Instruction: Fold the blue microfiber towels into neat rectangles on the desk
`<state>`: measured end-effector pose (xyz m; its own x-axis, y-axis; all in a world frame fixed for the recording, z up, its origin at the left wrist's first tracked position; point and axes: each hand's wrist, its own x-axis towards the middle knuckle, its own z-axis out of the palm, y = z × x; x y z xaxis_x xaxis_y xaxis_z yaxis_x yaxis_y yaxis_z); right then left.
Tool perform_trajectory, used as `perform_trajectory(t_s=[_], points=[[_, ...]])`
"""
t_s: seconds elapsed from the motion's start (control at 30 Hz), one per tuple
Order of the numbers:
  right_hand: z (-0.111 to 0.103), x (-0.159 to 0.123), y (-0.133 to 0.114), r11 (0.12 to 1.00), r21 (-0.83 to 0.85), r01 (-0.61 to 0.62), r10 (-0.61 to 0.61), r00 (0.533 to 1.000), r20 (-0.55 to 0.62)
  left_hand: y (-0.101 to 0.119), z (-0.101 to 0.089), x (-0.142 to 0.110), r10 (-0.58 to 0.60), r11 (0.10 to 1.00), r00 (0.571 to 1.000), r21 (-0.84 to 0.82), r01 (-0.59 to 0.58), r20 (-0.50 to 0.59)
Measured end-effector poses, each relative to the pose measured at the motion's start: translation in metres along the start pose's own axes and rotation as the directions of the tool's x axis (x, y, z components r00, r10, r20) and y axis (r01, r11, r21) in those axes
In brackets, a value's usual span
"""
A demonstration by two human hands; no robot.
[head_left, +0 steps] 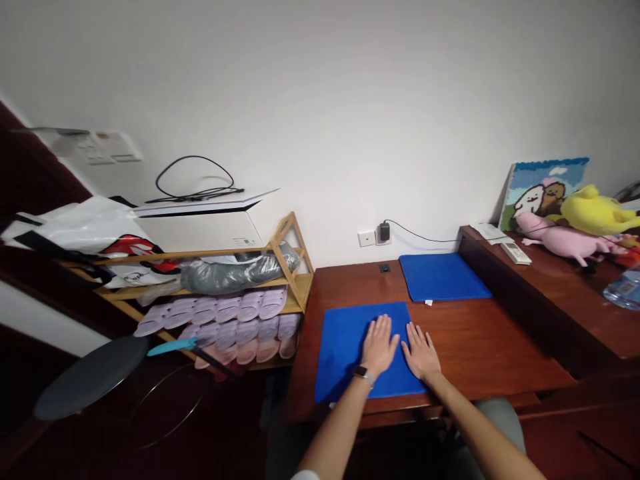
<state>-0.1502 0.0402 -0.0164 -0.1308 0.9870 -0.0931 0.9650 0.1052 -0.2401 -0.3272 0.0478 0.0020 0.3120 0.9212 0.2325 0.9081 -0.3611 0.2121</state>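
Observation:
My left hand [379, 347] lies flat, fingers spread, on a blue mat [345, 350] near the front edge of a dark wooden desk [480, 340]. A watch is on that wrist. My right hand [421, 352] rests palm down beside it, over the mat's right edge and partly on the wood. Neither hand holds anything. A second blue mat [443, 276] lies further back on the desk near the wall.
A bamboo shoe rack [295, 267] with several lilac slippers, a white box and bags stands left of the desk. A round dark stool [90, 377] is at lower left. A raised shelf [560, 280] on the right carries plush toys, a remote, a picture. A charger [384, 231] is plugged in.

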Motion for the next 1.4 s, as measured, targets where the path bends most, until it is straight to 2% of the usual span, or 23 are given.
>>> perform_trajectory(t_s=[0.07, 0.1, 0.17, 0.27, 0.37, 0.47, 0.57, 0.63, 0.7, 0.83, 0.97, 1.03, 1.1, 1.2, 1.3, 1.37, 1.4], points=[[0.002, 0.000, 0.002, 1.000, -0.021, 0.019, -0.019, 1.000, 0.009, 0.031, 0.016, 0.010, 0.049, 0.997, 0.998, -0.054, -0.046, 0.047], [0.003, 0.001, 0.002, 0.999, -0.033, 0.024, -0.024, 1.000, 0.012, 0.039, 0.023, 0.012, 0.057, 0.996, 0.996, -0.071, -0.052, 0.072], [0.005, 0.001, 0.003, 0.998, -0.049, 0.027, -0.026, 1.000, 0.009, 0.041, 0.031, 0.010, 0.060, 0.995, 0.992, -0.082, -0.051, 0.111], [0.008, 0.002, 0.003, 0.999, -0.033, 0.011, -0.011, 1.000, -0.010, 0.008, 0.026, -0.007, 0.029, 0.999, 0.993, -0.047, -0.024, 0.115], [0.012, 0.002, 0.004, 1.000, -0.003, 0.005, -0.005, 0.999, -0.042, -0.053, 0.004, -0.039, -0.115, 0.993, 0.989, 0.042, 0.111, 0.096], [0.015, 0.003, 0.005, 1.000, 0.014, 0.009, -0.008, 0.999, -0.053, -0.120, -0.021, -0.077, -0.290, 0.950, 0.955, 0.136, 0.281, 0.053], [0.013, 0.004, 0.004, 1.000, 0.010, 0.003, -0.002, 0.999, -0.052, -0.160, -0.034, -0.105, -0.338, 0.927, 0.941, 0.180, 0.330, 0.017], [0.009, 0.003, 0.003, 1.000, 0.005, -0.001, 0.001, 0.999, -0.040, -0.168, -0.034, -0.113, -0.330, 0.926, 0.944, 0.192, 0.325, -0.005], [0.006, -0.001, 0.002, 1.000, 0.010, -0.006, 0.006, 0.999, -0.040, -0.166, -0.030, -0.114, -0.323, 0.926, 0.946, 0.195, 0.323, -0.032], [0.007, -0.021, 0.002, 0.999, 0.020, 0.029, -0.027, 0.994, -0.105, -0.164, -0.024, -0.110, -0.317, 0.929, 0.947, 0.187, 0.321, -0.050], [0.013, -0.043, 0.002, 1.000, 0.004, 0.024, -0.024, 0.998, -0.054, -0.167, -0.031, -0.109, -0.318, 0.930, 0.947, 0.178, 0.322, -0.054], [0.014, -0.048, 0.001, 1.000, 0.002, 0.010, -0.010, 0.999, -0.047, -0.158, -0.039, -0.107, -0.313, 0.932, 0.948, 0.172, 0.319, -0.061], [0.013, -0.048, 0.000, 1.000, 0.004, 0.008, -0.008, 0.999, -0.049, -0.132, -0.043, -0.099, -0.283, 0.944, 0.956, 0.153, 0.292, -0.073], [0.013, -0.047, 0.001, 1.000, 0.005, 0.014, -0.014, 0.999, -0.050, -0.060, -0.035, -0.079, -0.155, 0.985, 0.987, 0.075, 0.157, -0.035], [0.016, -0.048, 0.005, 0.999, -0.027, 0.043, -0.044, 0.998, -0.049, 0.025, -0.011, -0.054, 0.024, 0.998, 0.999, -0.058, -0.022, 0.029], [0.018, -0.049, 0.008, 0.994, -0.066, 0.086, -0.088, 0.995, -0.035, 0.065, 0.006, -0.042, 0.082, 0.988, 0.994, -0.136, -0.072, 0.069], [0.019, -0.049, 0.009, 0.991, -0.082, 0.102, -0.105, 0.994, -0.028, 0.075, 0.013, -0.039, 0.079, 0.985, 0.993, -0.158, -0.064, 0.090]])
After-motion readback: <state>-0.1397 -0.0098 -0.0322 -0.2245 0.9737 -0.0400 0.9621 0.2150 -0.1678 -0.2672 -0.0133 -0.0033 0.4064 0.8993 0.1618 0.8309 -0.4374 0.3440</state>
